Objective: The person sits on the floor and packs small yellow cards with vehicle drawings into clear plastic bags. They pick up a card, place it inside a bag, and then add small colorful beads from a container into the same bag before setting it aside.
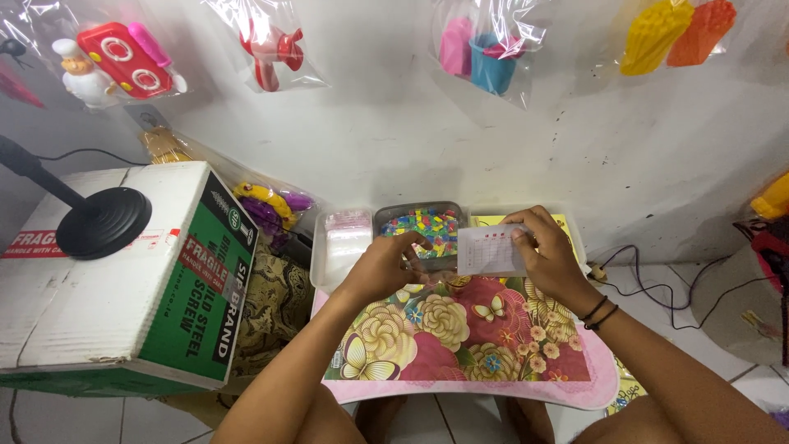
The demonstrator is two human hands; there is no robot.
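a: looking from the biggest thing down, what stood there?

b: a white wall hung with clear bags of plastic toys, then a large cardboard box on the left with a round black stand base on top of it. in the middle lay a flowered lap tray with a pink rim, across the person's knees.

a: and beyond the tray?

b: a shallow clear tray against the wall, holding a stack of clear zip bags on the left, a grey tub of small coloured pieces in the middle and something yellow at the right, mostly hidden.

a: what were the hands doing?

b: the right hand pinched a small clear bag with a white printed card, holding it up just in front of the tub. the left hand was curled at the bag's left edge, fingers bent near its mouth. whether they actually gripped the bag or held a few pieces, i couldn't tell.

a: so which step was it?

b: i judged it the filling step, the bag held ready beside the tub, with no pieces that i could make out inside it.

a: what did the next move call for?

b: by my guess, the right hand keeping the bag steady and its mouth spread while the left reached a short way forward into the tub, pinching lightly so the tiny pieces didn't scatter over the tray.
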